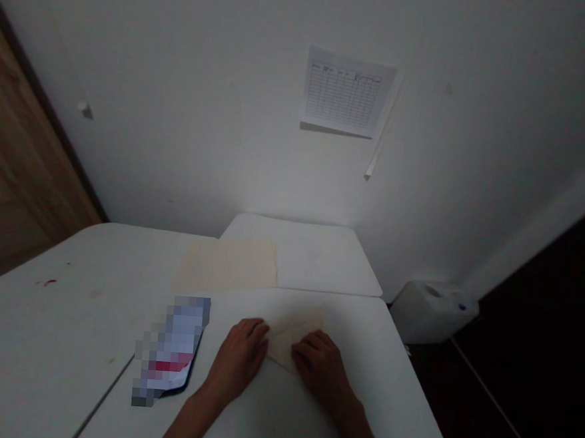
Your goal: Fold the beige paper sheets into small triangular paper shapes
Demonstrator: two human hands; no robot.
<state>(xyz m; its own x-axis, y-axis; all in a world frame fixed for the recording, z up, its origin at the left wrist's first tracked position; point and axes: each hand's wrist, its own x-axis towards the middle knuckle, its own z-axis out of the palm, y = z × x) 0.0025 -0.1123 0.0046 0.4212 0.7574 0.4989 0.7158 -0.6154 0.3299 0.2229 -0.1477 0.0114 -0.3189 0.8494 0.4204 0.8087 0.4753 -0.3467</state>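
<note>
A small, pale cream sheet (283, 345), thin and apparently folded, lies on the white table (268, 417) in front of me. I cannot tell whether it is paper or cloth. At its left edge my left hand (244, 352) has its fingers curled together on the sheet. My right hand (320, 364) bends its fingers over the right part, pinching or pressing it. The fingertips and parts of the sheet's edges are hidden. To the left of my left hand lies a phone (181, 341) with a lit, pixelated screen.
A larger flat cream sheet (229, 264) lies further back, partly across a raised white panel (324, 258) against the wall. A printed table sheet (346, 92) hangs on the wall. A white container (430, 315) stands beyond the table's right edge. Brown wood (16, 160) borders the left.
</note>
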